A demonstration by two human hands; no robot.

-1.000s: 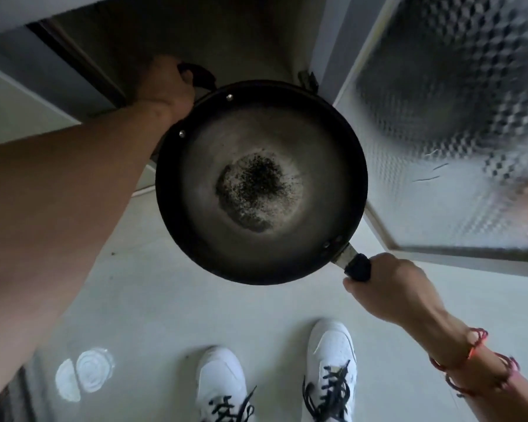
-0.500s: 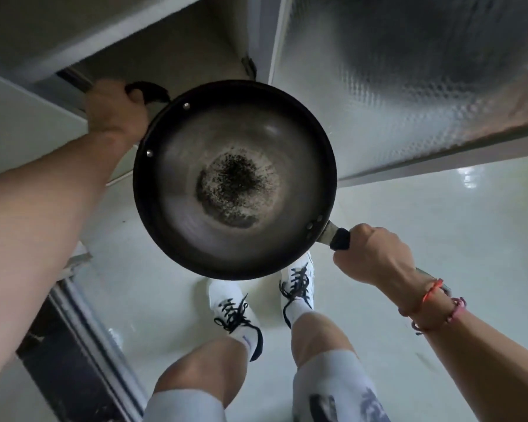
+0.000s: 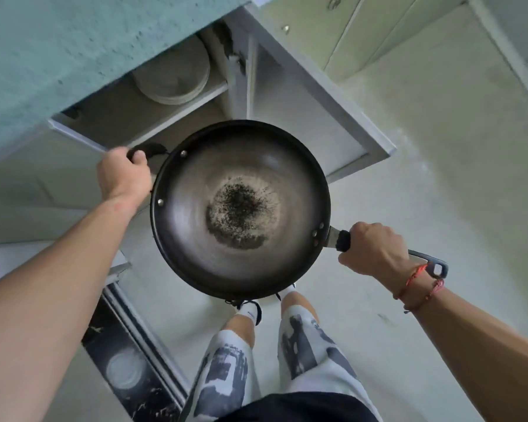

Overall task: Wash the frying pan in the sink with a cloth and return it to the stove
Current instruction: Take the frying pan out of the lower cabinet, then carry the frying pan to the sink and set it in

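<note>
Frying pan, head view: held above the floor with burnt residue at its centre, left hand grasping the loop handle, right hand grasping the long handle; judged step is transport, next requiring a level two-handed transfer to the unseen sink.

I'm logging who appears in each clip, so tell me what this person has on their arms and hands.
No sleeves or gloves show on either arm. The left hand and its wrist wear nothing. The right hand is bare too, but thin cord bracelets circle its wrist, orange-red and pinkish-red.
</note>
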